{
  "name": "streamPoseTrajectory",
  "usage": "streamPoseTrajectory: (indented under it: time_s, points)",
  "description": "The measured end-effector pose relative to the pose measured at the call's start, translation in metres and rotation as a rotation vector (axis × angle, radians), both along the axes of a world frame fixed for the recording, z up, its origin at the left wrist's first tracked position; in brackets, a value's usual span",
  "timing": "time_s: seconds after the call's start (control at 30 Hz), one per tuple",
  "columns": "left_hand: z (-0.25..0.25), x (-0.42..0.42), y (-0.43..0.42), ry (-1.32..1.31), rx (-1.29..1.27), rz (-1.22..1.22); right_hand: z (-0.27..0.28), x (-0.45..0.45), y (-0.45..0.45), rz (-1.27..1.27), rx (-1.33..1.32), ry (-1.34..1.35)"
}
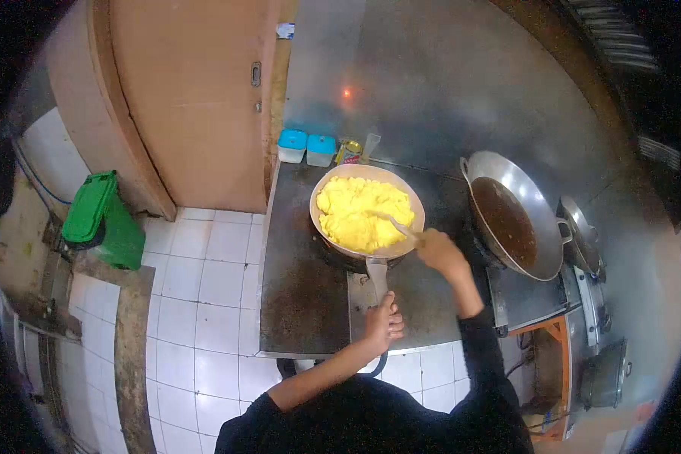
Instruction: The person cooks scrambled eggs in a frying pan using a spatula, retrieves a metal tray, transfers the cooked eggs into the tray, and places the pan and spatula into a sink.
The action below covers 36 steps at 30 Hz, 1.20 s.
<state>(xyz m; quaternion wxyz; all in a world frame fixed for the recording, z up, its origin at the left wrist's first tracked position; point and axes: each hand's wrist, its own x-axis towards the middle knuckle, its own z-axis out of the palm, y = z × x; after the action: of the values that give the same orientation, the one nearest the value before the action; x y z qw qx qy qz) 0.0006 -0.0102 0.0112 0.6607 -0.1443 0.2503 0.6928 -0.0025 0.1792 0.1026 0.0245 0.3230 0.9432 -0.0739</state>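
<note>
A round pan (pixel 321 178) on the stove holds a heap of yellow food (pixel 363 208) that looks like scrambled egg. My left hand (pixel 384 324) is closed around the pan's handle (pixel 377 274), below the pan. At the pan's lower right rim, my right hand (pixel 440 253) grips a utensil (pixel 403 229). The utensil slants down to the left, and its far end rests in the yellow food.
A large wok (pixel 533 200) with brown liquid stands right of the pan, with another pan (pixel 580 236) beyond it. Blue-lidded containers (pixel 292 141) and a can (pixel 349 152) line the back edge. A green bin (pixel 106 219) stands left.
</note>
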Motion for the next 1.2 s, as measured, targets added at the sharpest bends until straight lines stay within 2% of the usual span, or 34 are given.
streamPoseTrajectory:
  time_s: [0.03,0.1,0.2,0.23,0.3,0.4,0.47,0.53,0.6,0.63,0.67,0.73,0.77,0.83,0.93,1.07,1.13,1.2]
  points:
    - [0.002,-0.001,0.0,0.004,-0.001,0.003,0.027,0.01,-0.003,0.085,0.007,-0.049]
    - [0.004,-0.002,0.001,0.017,-0.025,0.006,0.09,0.032,-0.033,-0.01,-0.004,-0.018]
    - [0.009,-0.002,-0.001,0.038,-0.066,-0.001,0.117,0.051,-0.058,0.015,0.26,-0.084]
    - [0.01,-0.002,-0.001,0.048,-0.076,-0.007,0.105,0.051,-0.058,0.012,0.262,-0.082]
    - [0.008,-0.002,0.0,0.041,-0.063,-0.003,0.061,0.042,-0.052,0.04,0.426,-0.151]
    - [0.011,-0.003,-0.002,0.027,-0.05,0.005,0.003,0.017,-0.042,-0.118,0.409,-0.045]
    - [0.013,-0.003,-0.005,0.023,-0.048,0.007,-0.016,0.015,-0.014,-0.09,0.38,0.026]
    - [0.014,-0.005,-0.006,0.027,-0.013,-0.018,-0.007,0.011,-0.008,-0.062,0.351,0.099]
    - [0.013,-0.005,-0.005,0.035,-0.015,-0.022,0.004,0.014,-0.009,0.031,0.343,0.166]
    - [0.013,-0.005,-0.005,0.042,-0.017,-0.034,0.003,0.016,-0.008,0.14,0.426,0.158]
    - [0.01,-0.004,-0.004,0.04,-0.021,-0.04,0.005,0.018,-0.01,0.134,0.423,0.154]
    - [0.005,-0.004,-0.002,-0.007,-0.02,-0.035,0.01,0.021,-0.016,0.44,0.626,0.153]
    - [0.003,-0.004,-0.001,-0.007,-0.02,-0.045,0.01,0.024,-0.019,0.431,0.627,0.151]
    - [0.003,-0.003,0.001,-0.003,-0.023,-0.04,0.014,0.03,-0.026,0.659,0.763,0.143]
    - [0.002,0.0,0.001,0.023,-0.009,-0.014,0.04,0.037,-0.045,0.763,0.843,0.083]
    - [0.002,0.0,0.002,0.008,0.01,0.003,0.084,0.036,-0.059,0.632,0.77,0.026]
    - [0.002,0.001,0.003,0.038,-0.006,0.029,0.107,0.029,-0.069,0.273,0.572,-0.061]
    - [0.005,0.003,0.002,0.02,-0.013,0.037,0.1,0.024,-0.066,0.215,0.554,-0.057]
